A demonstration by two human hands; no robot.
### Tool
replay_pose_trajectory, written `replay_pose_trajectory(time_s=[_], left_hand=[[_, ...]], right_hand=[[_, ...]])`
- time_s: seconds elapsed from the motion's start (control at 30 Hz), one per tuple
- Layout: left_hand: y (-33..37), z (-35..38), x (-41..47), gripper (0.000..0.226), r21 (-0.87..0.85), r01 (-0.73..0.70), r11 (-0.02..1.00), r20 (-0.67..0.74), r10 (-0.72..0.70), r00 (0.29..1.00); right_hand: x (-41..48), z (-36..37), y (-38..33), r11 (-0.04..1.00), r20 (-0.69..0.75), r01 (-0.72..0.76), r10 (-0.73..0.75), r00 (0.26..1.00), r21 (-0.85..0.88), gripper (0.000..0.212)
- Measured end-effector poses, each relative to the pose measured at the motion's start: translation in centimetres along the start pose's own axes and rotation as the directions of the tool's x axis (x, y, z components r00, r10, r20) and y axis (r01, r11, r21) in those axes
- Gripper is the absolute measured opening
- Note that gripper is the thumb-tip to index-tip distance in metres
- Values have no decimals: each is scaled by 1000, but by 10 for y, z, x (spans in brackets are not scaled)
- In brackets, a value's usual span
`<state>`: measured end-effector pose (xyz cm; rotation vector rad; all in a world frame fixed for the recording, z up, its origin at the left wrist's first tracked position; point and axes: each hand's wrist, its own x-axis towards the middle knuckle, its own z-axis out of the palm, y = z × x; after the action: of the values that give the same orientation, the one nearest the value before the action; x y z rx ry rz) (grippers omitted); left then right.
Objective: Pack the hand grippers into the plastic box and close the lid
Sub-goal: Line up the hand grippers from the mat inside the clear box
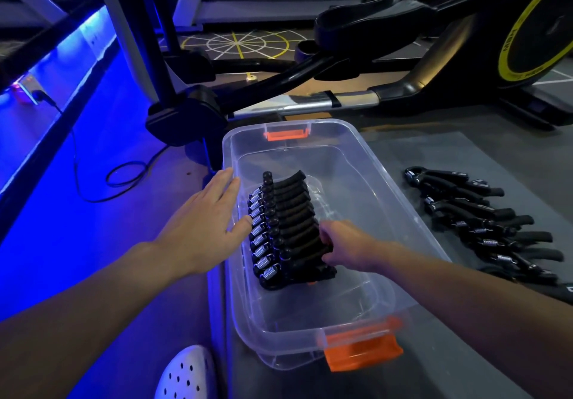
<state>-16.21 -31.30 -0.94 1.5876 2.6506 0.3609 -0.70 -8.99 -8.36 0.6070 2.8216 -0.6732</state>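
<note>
The right hand (344, 245) reaches into the plastic box (356, 138), fingers curled round the handles at the near end of the packed row of hand grippers (285, 228). At nine o'clock of that row the left hand (201, 222) lies flat and relaxed on the box's long rim, grasping nothing. At three o'clock of the box, loose grippers (483, 222) wait on the grey mat (434, 156). The row stands on edge; an abrupt release could let it topple or splay.

I log plastic box (341, 166) clear, open-topped, orange latches (362, 350) | row of hand grippers (285, 228) black, packed against its left wall | loose hand grippers (483, 222) right of it.
</note>
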Motion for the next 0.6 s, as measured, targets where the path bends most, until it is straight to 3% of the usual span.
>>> replay_pose_trajectory(time_s=[0.13,0.37,0.6], left_hand=[[2,-1,-1,99,4,11,1000,11,-11,1000],[5,-4,-1,99,4,27,1000,18,-27,999],[1,-1,-1,97,6,19,1000,16,-19,1000]], right_hand=[[2,-1,0,999,-5,18,-18,1000,48,38],[6,0,5,994,22,105,-105,994,-23,50],[7,1,5,970,35,192,-189,981,-147,44]])
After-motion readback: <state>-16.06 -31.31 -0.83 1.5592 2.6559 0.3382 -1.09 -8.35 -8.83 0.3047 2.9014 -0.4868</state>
